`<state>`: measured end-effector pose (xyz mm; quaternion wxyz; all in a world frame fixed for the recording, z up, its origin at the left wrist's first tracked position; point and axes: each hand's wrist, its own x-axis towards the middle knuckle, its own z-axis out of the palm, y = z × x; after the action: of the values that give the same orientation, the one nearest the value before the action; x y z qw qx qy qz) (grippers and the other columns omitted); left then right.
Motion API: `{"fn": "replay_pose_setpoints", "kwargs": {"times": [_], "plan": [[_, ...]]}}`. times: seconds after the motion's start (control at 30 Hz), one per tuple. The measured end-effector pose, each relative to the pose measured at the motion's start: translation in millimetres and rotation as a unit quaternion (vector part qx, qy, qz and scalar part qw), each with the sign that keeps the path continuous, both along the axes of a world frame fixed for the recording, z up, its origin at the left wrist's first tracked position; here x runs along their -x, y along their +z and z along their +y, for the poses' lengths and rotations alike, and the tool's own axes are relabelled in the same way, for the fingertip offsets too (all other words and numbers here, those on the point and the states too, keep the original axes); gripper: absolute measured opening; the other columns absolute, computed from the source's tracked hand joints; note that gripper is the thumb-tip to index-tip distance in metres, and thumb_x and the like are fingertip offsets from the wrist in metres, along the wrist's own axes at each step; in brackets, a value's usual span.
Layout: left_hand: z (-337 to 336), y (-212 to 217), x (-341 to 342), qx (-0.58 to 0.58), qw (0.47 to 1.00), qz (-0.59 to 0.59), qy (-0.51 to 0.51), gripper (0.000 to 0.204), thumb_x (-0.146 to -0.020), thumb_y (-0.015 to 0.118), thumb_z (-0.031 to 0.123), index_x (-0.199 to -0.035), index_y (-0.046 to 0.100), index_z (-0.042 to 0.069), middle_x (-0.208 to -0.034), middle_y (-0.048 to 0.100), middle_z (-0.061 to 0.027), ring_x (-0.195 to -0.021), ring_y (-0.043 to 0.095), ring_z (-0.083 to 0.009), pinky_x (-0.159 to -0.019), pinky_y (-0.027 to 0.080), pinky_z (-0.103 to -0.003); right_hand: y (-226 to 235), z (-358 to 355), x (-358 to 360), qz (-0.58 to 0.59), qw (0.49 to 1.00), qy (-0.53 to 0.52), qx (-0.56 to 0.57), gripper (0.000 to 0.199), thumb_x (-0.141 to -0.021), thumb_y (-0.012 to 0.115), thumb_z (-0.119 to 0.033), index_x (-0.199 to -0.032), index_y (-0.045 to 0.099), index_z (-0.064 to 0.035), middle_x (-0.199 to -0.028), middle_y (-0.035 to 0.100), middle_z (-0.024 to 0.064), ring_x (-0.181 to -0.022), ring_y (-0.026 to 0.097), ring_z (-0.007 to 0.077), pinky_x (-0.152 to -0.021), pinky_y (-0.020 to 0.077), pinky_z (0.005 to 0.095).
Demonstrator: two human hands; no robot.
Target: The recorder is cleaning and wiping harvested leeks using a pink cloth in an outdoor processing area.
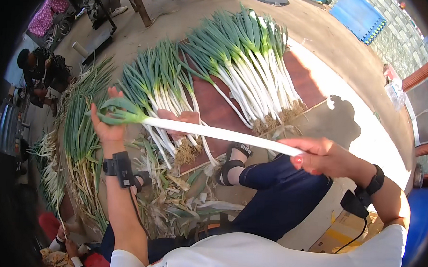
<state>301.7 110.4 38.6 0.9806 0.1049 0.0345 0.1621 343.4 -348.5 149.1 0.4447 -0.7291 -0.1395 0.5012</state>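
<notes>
On a sunlit concrete yard floor (325, 38), the left hand (109, 123) grips the green top of a long leek (209, 131) at nine o'clock while the right hand (319, 156) pinches its white end at three; trimmed leek bundles (246, 62) lie on a brown board (220, 109) at twelve, and a cardboard box (339, 232) sits at five.

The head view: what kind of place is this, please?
Probably an outdoor yard where leeks or large green onions are cleaned and sorted. Trimmed bunches lie in rows on a board, peelings litter the concrete ground, and the left hand and right hand hold one cleaned stalk.
</notes>
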Motion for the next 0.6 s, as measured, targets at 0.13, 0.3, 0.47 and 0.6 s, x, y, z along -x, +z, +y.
{"fn": "replay_pose_setpoints", "kwargs": {"times": [0.13, 0.3, 0.47, 0.6], "plan": [[55, -12, -11, -0.005, 0.996, 0.027, 0.081, 0.039, -0.084, 0.053, 0.015, -0.117, 0.041, -0.001, -0.111, 0.051, -0.0128, -0.108, 0.046, -0.0273, -0.1, 0.032, -0.044, -35, -58, -55, -0.194, 0.979, -0.02, 0.052, 0.035, -0.084, 0.049, -0.013, -0.119, 0.052, -0.0104, -0.074, 0.054, -0.0032, -0.064, 0.045, 0.0054, -0.06, 0.0389, 0.0218], [54, -52, -57, -0.192, 0.942, 0.274, 0.022, 0.031, -0.089, 0.044, 0.01, -0.119, 0.046, 0.004, -0.112, 0.051, -0.0097, -0.105, 0.047, -0.0252, -0.096, 0.033, -0.044, -113, -106, -69, -0.101, 0.979, -0.163, -0.067, 0.035, -0.082, 0.054, -0.011, -0.116, 0.053, -0.0053, -0.083, 0.057, -0.0034, -0.073, 0.049, 0.0054, -0.062, 0.0394, 0.022], [35, -12, -158, -0.309, 0.915, 0.259, -0.026, 0.032, -0.09, 0.044, 0.012, -0.121, 0.045, 0.005, -0.111, 0.052, -0.0091, -0.103, 0.049, -0.0224, -0.093, 0.037, -0.038, -176, -101, -53, -0.045, 0.957, -0.277, -0.071, 0.035, -0.082, 0.054, -0.009, -0.117, 0.052, -0.0033, -0.087, 0.058, -0.001, -0.071, 0.048, 0.0046, -0.058, 0.0363, 0.0184], [8, 53, -281, -0.542, 0.827, 0.094, -0.116, 0.036, -0.09, 0.047, 0.019, -0.123, 0.042, 0.005, -0.116, 0.049, -0.0075, -0.106, 0.046, -0.0195, -0.096, 0.031, -0.037, -227, -70, -70, -0.03, 0.901, -0.391, -0.183, 0.038, -0.081, 0.055, -0.01, -0.118, 0.051, -0.0027, -0.087, 0.057, -0.0013, -0.064, 0.043, 0.0029, -0.055, 0.0327, 0.0165]]}}
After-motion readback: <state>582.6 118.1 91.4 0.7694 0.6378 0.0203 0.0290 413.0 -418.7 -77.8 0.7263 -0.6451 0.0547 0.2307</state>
